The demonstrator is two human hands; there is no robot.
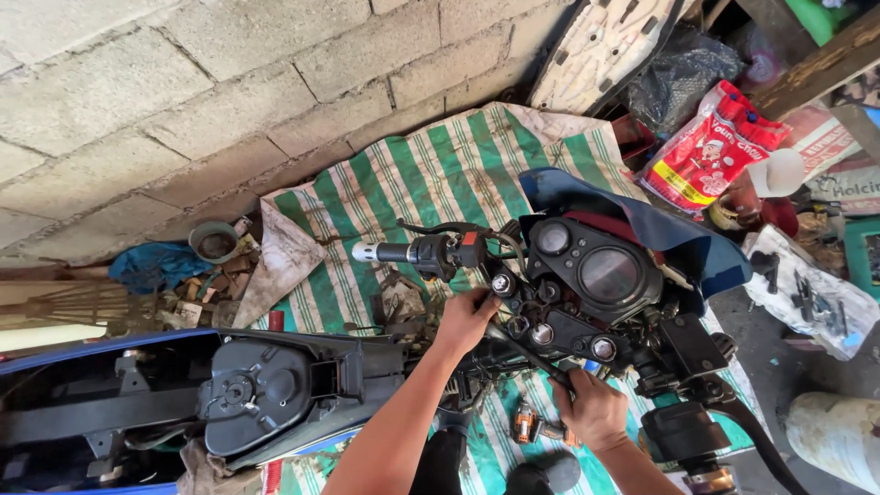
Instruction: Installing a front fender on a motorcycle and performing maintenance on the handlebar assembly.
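Both hands worked a steering-head fastener: left hand [465,319] steadied the motorcycle's top clamp [541,325], right hand [594,410] fingers closed around a long wrench [524,348]

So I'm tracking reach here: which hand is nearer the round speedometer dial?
Left. The left hand sits by the handlebar clamp, just left of the dial. The right hand is lower, gripping a black tool below the cluster.

One motorcycle [513,302], two round gauges [610,272], two hands [467,316].
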